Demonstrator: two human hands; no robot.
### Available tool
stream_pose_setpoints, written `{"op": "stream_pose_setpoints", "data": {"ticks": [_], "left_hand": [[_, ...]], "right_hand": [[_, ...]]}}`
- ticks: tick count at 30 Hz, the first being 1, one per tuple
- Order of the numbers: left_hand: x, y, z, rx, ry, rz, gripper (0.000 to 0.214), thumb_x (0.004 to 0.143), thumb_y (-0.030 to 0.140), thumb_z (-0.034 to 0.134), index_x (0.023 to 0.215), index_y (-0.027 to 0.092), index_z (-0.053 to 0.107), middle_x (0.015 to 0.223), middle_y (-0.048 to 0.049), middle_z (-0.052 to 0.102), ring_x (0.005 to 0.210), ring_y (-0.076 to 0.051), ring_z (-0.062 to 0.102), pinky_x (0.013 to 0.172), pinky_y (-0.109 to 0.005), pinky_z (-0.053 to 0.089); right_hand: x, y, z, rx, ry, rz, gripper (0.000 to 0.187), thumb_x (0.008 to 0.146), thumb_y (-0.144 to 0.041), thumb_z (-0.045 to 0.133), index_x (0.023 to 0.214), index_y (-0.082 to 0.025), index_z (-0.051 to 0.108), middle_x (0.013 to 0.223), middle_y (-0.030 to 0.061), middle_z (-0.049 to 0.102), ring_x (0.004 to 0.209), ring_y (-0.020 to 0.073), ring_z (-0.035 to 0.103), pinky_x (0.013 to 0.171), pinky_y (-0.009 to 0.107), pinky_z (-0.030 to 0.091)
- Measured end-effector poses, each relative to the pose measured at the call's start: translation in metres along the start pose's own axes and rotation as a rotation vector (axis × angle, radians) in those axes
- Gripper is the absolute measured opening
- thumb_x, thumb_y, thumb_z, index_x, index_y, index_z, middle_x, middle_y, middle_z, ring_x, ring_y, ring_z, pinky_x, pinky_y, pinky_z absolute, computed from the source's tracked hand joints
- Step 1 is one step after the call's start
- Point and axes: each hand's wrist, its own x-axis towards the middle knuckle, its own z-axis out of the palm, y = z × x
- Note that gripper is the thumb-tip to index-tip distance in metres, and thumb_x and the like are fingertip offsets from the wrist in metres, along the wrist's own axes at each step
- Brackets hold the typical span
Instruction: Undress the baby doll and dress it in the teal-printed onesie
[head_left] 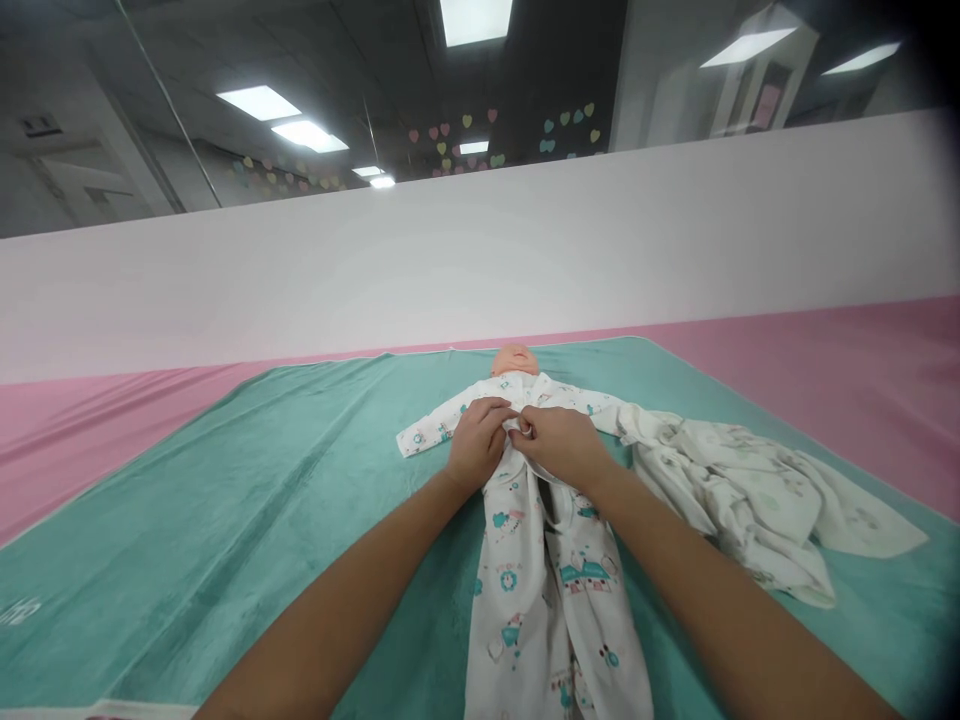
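Note:
A baby doll (515, 358) lies on its back in a white baby romper (510, 580) printed with small teal and pink figures. Its sleeves stretch out to both sides, and its legs point towards me. My left hand (480, 438) is closed on the front of the romper at the doll's belly, fingertips pinching the cloth. Close beside it, my right hand (564, 440) also grips the romper front with thumb and forefinger. A small pale ring shape shows at its fingers. Whether a fastener lies between the fingertips is hidden. Below my hands the romper's front parts in a gap.
A crumpled white printed cloth (742, 500) lies to the right, touching the doll's sleeve. Under everything is a teal sheet (300, 540) over a pink covering (840, 380). A white wall panel (420, 265) rises behind, with dark glass above it.

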Motion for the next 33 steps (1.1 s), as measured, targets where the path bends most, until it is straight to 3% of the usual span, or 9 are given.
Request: {"op": "stream_pose_setpoints", "data": {"ticks": [16, 33], "left_hand": [[0.0002, 0.0009, -0.0006, -0.002, 0.002, -0.019, 0.033, 0.081, 0.007, 0.037, 0.100, 0.020, 0.060, 0.109, -0.0060, 0.057, 0.105, -0.019, 0.050, 0.093, -0.036, 0.041], [0.0004, 0.0006, 0.0009, -0.030, 0.012, -0.032, 0.033, 0.080, 0.006, 0.037, 0.099, 0.020, 0.060, 0.108, -0.0059, 0.057, 0.105, -0.018, 0.049, 0.093, -0.035, 0.041]], "right_hand": [[0.0037, 0.0080, -0.0077, 0.136, -0.142, -0.024, 0.018, 0.077, -0.039, 0.053, 0.073, -0.022, 0.054, 0.066, -0.0019, 0.060, 0.063, 0.0135, 0.051, 0.056, 0.025, 0.025], [0.0011, 0.0056, -0.0047, 0.116, -0.087, -0.064, 0.010, 0.077, -0.030, 0.050, 0.072, -0.022, 0.050, 0.064, -0.0037, 0.057, 0.059, 0.0118, 0.047, 0.054, 0.025, 0.022]]}}
